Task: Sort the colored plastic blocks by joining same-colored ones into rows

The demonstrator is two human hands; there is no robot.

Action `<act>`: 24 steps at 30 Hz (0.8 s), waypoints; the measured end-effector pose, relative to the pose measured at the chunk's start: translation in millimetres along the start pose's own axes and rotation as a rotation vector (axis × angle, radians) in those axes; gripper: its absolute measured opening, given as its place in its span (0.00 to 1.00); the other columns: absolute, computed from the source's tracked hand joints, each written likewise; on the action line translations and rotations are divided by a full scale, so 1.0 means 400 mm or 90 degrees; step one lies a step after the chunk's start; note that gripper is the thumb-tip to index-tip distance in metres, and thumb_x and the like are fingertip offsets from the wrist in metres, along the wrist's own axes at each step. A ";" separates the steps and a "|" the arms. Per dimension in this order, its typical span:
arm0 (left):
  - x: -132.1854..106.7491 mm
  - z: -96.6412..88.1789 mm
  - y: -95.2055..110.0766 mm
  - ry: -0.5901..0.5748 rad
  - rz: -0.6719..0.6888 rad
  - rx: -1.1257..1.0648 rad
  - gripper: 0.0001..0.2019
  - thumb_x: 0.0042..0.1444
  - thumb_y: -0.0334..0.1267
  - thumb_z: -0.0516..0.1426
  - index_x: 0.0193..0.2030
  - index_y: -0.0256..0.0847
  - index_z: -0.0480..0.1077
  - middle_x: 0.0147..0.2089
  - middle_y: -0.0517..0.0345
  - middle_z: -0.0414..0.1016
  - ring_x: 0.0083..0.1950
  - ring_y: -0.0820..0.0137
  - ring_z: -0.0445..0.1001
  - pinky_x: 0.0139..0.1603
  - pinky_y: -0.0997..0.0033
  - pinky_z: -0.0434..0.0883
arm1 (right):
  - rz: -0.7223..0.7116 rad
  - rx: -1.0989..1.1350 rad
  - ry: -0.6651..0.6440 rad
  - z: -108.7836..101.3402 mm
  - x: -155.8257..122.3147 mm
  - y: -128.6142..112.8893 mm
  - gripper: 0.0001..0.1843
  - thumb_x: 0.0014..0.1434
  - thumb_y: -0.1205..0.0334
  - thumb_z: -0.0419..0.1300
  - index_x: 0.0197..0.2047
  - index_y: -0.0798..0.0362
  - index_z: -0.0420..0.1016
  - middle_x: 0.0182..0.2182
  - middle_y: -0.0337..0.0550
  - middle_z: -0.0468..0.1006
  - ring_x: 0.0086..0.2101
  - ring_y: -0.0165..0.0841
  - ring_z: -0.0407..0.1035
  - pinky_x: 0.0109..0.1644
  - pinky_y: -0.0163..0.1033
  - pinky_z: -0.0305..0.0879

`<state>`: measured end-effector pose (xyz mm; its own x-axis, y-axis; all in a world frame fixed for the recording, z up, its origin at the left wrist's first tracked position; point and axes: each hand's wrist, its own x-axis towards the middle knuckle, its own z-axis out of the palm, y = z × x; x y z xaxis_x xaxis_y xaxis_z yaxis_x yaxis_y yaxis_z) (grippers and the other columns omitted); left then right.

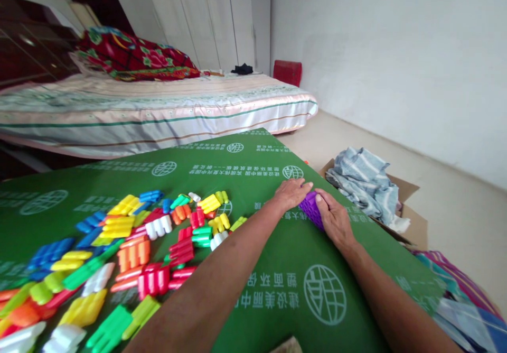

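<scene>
A purple piece with a honeycomb-like raised pattern (311, 209) is held tilted over the right part of the green table (277, 268). My right hand (335, 218) grips its near right side, thumb on top. At its far left edge is my left hand (292, 192), with a bit of purple showing between thumb and fingers; the fingertips are partly hidden. Left of my forearm lie many plastic connecting blocks, among them orange (133, 253), yellow (116, 227), white (159, 227) and blue ones (51, 252).
Beyond the table stands a bed (166, 104) with a red floral quilt (134, 57). To the right, on the floor, a cardboard box (414, 226) holds a grey-blue cloth (364, 178). Striped fabric (463, 284) lies by the table's right edge. A brown object (289, 345) shows at the bottom.
</scene>
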<state>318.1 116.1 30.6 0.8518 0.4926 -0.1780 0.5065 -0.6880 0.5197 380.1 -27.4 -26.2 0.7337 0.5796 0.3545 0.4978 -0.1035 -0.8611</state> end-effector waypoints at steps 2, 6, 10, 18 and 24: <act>-0.001 -0.002 0.000 0.004 -0.005 -0.011 0.32 0.60 0.59 0.38 0.62 0.43 0.62 0.69 0.52 0.61 0.68 0.63 0.61 0.67 0.64 0.60 | 0.005 -0.002 -0.001 -0.001 0.000 -0.002 0.31 0.61 0.37 0.51 0.51 0.52 0.79 0.49 0.51 0.80 0.50 0.46 0.73 0.59 0.54 0.65; 0.000 -0.006 -0.001 0.012 -0.020 -0.028 0.35 0.60 0.60 0.39 0.65 0.40 0.58 0.71 0.49 0.57 0.70 0.61 0.58 0.68 0.64 0.59 | 0.027 -0.008 -0.008 -0.005 -0.002 -0.008 0.34 0.62 0.35 0.49 0.52 0.54 0.78 0.49 0.53 0.80 0.51 0.46 0.72 0.59 0.54 0.65; -0.002 -0.012 -0.003 0.025 -0.025 -0.040 0.33 0.60 0.60 0.39 0.58 0.41 0.67 0.64 0.51 0.69 0.65 0.61 0.65 0.63 0.65 0.65 | 0.038 0.007 0.000 -0.009 -0.005 -0.012 0.34 0.63 0.36 0.48 0.51 0.55 0.79 0.49 0.55 0.80 0.50 0.47 0.72 0.58 0.54 0.65; -0.013 -0.026 -0.016 0.040 -0.040 -0.054 0.30 0.59 0.61 0.38 0.39 0.42 0.73 0.45 0.53 0.78 0.48 0.63 0.74 0.48 0.65 0.71 | 0.069 0.094 0.023 -0.016 -0.002 -0.001 0.34 0.62 0.34 0.49 0.47 0.55 0.79 0.46 0.55 0.81 0.47 0.46 0.74 0.56 0.53 0.68; -0.073 -0.068 -0.045 0.050 -0.048 -0.051 0.30 0.60 0.61 0.36 0.36 0.41 0.70 0.44 0.51 0.76 0.43 0.65 0.74 0.42 0.67 0.71 | 0.176 0.297 0.063 -0.013 0.007 0.017 0.34 0.60 0.33 0.52 0.45 0.57 0.76 0.43 0.57 0.82 0.45 0.44 0.77 0.54 0.52 0.70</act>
<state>280.4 128.7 49.1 0.7966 0.5844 -0.1545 0.5540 -0.6035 0.5735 388.0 -30.6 -29.1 0.8592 0.5007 0.1051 0.0391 0.1406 -0.9893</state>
